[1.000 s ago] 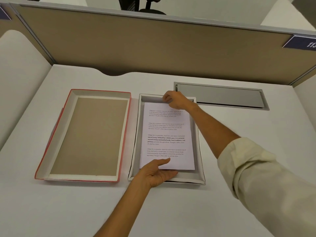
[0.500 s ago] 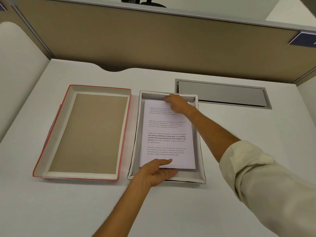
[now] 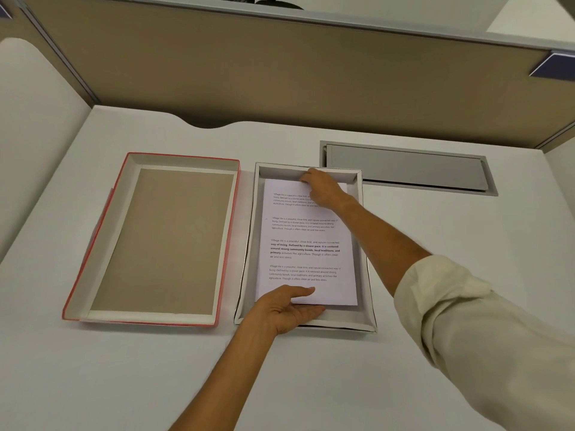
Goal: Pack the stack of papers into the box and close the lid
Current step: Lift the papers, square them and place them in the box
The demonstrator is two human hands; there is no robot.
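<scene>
A stack of white printed papers (image 3: 306,237) lies inside the shallow white box (image 3: 367,275) at the middle of the desk. My left hand (image 3: 286,307) grips the stack's near edge, thumb on top and fingers underneath. My right hand (image 3: 323,188) holds the far edge, close to the box's far wall. The red-rimmed lid (image 3: 155,241) lies upside down to the left of the box, its brown inside facing up.
A grey cable hatch (image 3: 407,168) is set into the desk behind and right of the box. Tan partition walls (image 3: 280,79) enclose the desk at the back and the sides.
The papers have sunk lower into the box, and my right hand has moved down with the far edge. The left hand has stayed at the near edge.
</scene>
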